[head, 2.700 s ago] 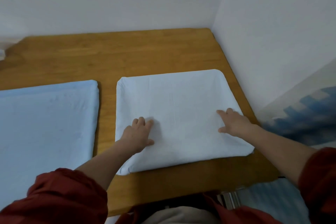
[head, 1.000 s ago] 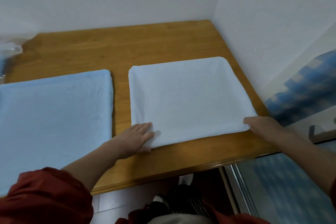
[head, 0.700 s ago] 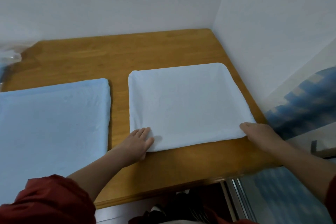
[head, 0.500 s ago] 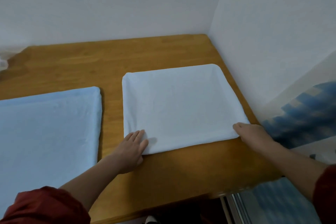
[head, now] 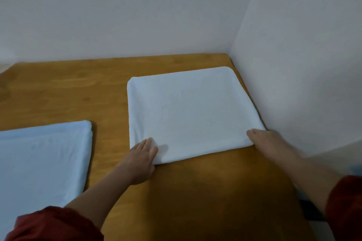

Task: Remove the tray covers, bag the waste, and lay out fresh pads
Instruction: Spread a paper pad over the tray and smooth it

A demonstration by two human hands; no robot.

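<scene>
**Q:** So, what's in shot, esp. the hands?

**A:** Head view, looking down at a wood table (head: 68,88) in a room corner. A white pad (head: 188,111) lies flat at the right, just beside the side wall (head: 293,64). It may cover a tray; can't tell. The left hand (head: 142,159) rests on the pad's near-left corner, fingers straight, pressing and gripping nothing. The right hand (head: 264,141) lies on the near-right corner. Its fingers look straight too, but it's blurred, so can't tell if a thumb tucks under the edge.

**Q:** Which step, and how to do it well?

**A:** Prob. laying out the fresh pad. Press both near corners evenly, sweep palms outward to flatten creases, and square the pad w/ the table. Leave a gap to the blue pad (head: 43,154) so they don't overlap.

**Q:** Counts?

**A:** 2 pads, 1 white and 1 blue. The blue one is at the left, partly out of frame, apart from the white. 2 hands, 2 red sleeves (head: 54,225), 1 table. No bag or waste in view.
</scene>
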